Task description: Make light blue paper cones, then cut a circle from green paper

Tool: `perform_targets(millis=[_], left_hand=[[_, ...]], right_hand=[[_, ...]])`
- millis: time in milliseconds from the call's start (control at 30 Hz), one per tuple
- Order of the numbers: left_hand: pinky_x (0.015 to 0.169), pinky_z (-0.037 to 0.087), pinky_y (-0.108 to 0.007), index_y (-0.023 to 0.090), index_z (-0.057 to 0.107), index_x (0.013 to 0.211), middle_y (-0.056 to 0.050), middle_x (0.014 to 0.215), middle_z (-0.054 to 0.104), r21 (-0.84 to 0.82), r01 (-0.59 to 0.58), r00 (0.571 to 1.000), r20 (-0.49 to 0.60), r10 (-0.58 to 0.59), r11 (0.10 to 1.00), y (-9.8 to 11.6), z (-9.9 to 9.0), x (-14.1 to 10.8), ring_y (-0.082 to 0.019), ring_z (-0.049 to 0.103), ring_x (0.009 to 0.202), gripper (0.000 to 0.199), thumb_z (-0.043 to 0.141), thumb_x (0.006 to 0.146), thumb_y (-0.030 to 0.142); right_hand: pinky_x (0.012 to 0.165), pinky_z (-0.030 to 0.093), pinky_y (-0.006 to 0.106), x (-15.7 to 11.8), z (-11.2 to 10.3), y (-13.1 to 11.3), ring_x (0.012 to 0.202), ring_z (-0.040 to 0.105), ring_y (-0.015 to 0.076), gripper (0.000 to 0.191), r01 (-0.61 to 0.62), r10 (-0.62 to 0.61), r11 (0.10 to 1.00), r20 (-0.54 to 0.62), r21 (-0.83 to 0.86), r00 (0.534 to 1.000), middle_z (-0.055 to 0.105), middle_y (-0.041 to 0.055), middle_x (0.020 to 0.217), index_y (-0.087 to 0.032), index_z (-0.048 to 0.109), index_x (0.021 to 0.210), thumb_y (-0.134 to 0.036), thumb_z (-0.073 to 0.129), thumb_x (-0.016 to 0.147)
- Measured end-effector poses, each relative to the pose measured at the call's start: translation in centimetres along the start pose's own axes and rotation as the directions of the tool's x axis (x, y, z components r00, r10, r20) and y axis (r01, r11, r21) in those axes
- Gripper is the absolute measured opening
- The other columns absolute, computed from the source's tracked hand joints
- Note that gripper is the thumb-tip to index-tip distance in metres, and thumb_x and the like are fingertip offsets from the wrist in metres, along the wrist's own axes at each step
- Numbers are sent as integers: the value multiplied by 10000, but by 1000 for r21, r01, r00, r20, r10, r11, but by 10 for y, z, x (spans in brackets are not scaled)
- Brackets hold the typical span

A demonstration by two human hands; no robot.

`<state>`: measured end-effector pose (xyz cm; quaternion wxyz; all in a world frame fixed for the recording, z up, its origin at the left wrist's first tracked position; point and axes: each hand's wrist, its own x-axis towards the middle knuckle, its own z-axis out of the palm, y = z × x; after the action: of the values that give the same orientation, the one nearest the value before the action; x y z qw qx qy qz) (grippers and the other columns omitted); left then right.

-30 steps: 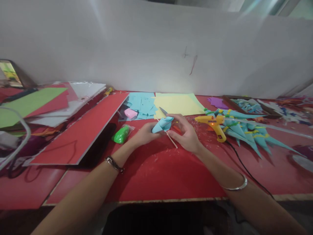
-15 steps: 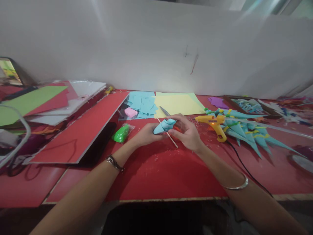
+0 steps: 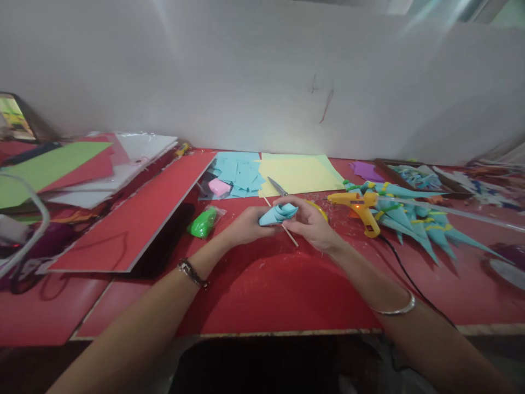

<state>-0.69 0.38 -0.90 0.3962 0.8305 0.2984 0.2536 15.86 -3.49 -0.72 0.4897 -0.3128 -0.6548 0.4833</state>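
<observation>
Between my two hands is a rolled piece of light blue paper (image 3: 275,215), a cone-like roll with its wider, folded end toward the right. My left hand (image 3: 247,225) is closed around its left part. The fingers of my right hand (image 3: 312,223) close on the wider end at the right. Below the roll, a thin wooden stick (image 3: 290,236) lies on the red table (image 3: 262,295). Just beyond my right hand lie scissors (image 3: 278,186), their handles partly hidden by the hand. A yellow ring-shaped thing (image 3: 320,209) peeks out behind the right fingers.
A yellow glue gun (image 3: 357,207) with its cord stands right, before several blue paper cones (image 3: 414,227). Behind lie blue paper pieces (image 3: 240,174) and yellow sheets (image 3: 301,174). Left are a green packet (image 3: 203,222) and a raised red board (image 3: 135,224). A white wall (image 3: 246,76) closes the back.
The wider end of the blue paper roll has changed shape and shows more folded layers. My right fingers have shifted slightly around it, uncovering more of the yellow ring-shaped thing.
</observation>
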Motion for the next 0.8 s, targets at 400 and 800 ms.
perform_targets(millis=[400, 800], left_hand=[[581, 359, -236, 130, 546, 719, 22, 636, 502, 8, 46, 999, 20, -46, 999, 3, 0, 0, -95, 433, 594, 179, 524, 682, 304], [549, 326, -220, 140, 509, 666, 42, 602, 442, -44, 38, 999, 34, -37, 998, -1, 1, 0, -76, 377, 566, 189, 546, 683, 325]], right_hand=[[844, 421, 328, 1, -1, 2, 914, 529, 157, 242, 136, -137, 989, -9, -61, 991, 562, 24, 973, -282, 608, 987, -403, 467, 831], [799, 425, 302, 4, 1, 0, 883, 506, 153, 205, 205, -219, 968, -85, -148, 972, 542, 27, 912, -261, 623, 903, -395, 583, 752]])
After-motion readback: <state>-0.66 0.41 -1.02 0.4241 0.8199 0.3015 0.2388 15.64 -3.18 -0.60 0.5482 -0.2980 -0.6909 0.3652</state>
